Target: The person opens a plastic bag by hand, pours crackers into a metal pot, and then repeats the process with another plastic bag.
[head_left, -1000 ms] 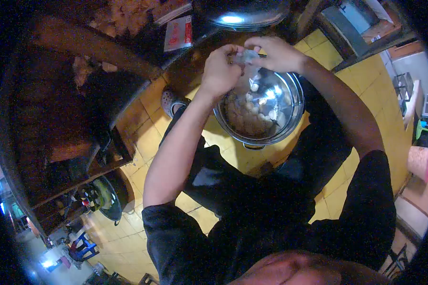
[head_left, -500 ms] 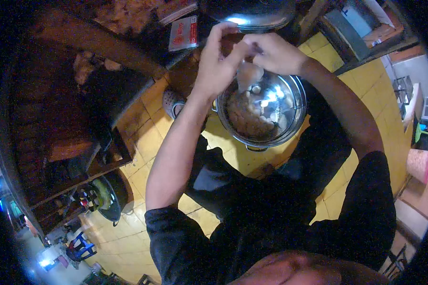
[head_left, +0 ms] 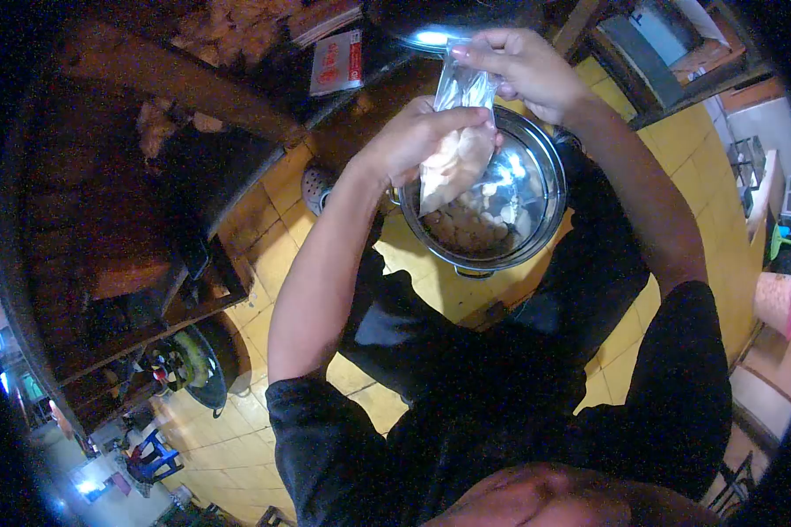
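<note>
In the head view, a clear plastic bag [head_left: 455, 145] partly filled with pale, rounded food pieces was held over a steel pot [head_left: 536, 224] that stood on the yellow tiled floor [head_left: 264, 255]. The bag's twisted top was pinched between the fingers of the right hand [head_left: 523, 70], which was raised at the far side of the pot, near a shiny metal lid [head_left: 431, 35] lying farther off. The filled lower part of the bag was gripped by the left hand [head_left: 417, 140], whose fingers were wrapped closely around its middle, so that the bag hung slanted, with its bottom end toward the near left rim of the pot. Inside the pot, a heap of similar pale balls [head_left: 475, 224] was seen against the bright metal wall. A grey clog [head_left: 315, 184] was visible on the floor just left of the pot, partly hidden by the left forearm. A red-and-white packet [head_left: 336, 61] lay on the dark wooden surface at the far left, well apart from the hands.
</note>
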The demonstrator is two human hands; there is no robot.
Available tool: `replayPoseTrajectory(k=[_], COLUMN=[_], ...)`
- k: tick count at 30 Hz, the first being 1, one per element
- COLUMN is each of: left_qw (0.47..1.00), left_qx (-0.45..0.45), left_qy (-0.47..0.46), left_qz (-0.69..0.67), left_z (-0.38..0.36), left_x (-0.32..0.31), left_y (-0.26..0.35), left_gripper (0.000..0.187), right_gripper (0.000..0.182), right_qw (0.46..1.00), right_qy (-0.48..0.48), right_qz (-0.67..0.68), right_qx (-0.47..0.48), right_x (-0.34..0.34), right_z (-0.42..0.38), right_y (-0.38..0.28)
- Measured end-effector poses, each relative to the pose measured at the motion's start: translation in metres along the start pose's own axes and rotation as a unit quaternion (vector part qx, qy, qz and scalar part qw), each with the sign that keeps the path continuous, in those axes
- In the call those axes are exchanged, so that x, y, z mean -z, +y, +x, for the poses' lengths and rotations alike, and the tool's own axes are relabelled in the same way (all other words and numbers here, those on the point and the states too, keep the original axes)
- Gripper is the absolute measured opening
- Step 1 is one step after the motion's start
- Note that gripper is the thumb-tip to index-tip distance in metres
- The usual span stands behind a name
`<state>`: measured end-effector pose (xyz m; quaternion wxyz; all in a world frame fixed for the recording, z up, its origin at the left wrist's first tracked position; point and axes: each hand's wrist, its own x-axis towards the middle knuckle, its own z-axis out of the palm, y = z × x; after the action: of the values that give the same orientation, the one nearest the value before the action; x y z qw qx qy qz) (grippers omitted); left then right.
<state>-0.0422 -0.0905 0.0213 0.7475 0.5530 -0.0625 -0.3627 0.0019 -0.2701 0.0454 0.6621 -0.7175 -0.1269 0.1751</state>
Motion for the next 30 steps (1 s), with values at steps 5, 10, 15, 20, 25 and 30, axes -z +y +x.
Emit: replayPoseTrajectory(k=[5,10,15,20,25,30], left_qw=[0.997,0.993,0.996,0.928,0.953,0.953], left_qx=[-0.073,-0.094,-0.005,-0.019,-0.030,-0.076], left_qy=[0.031,0.067,0.015,0.124,-0.061,0.068], left_qz=[0.008,0.019,0.090,0.351,-0.294,-0.286], left_z=[-0.004,-0.012,-0.006,-0.012,-0.024,-0.019], left_x=[0.004,-0.005,-0.009,-0.012,-0.049,-0.046], left_y=[0.008,0.015,0.006,0.002,0.011,0.014], left_gripper=[0.024,0.025,0.036,0.075,0.073,0.046], right_gripper=[0.029,0.044,0.032,0.027,0.019,0.021], right_qw=[0.967,0.980,0.973,0.972,0.758,0.677], right_qy=[0.041,-0.112,-0.055,0.101,0.023,0.050], right_qz=[0.212,0.158,0.222,-0.057,-0.392,-0.498], right_qx=[0.133,0.041,0.037,0.205,0.520,0.540], right_x=[0.053,-0.014,-0.024,0.003,-0.025,-0.030], right_z=[0.031,-0.005,-0.002,0.011,-0.019,-0.036], right_y=[0.034,0.011,-0.005,0.007,-0.010,-0.012])
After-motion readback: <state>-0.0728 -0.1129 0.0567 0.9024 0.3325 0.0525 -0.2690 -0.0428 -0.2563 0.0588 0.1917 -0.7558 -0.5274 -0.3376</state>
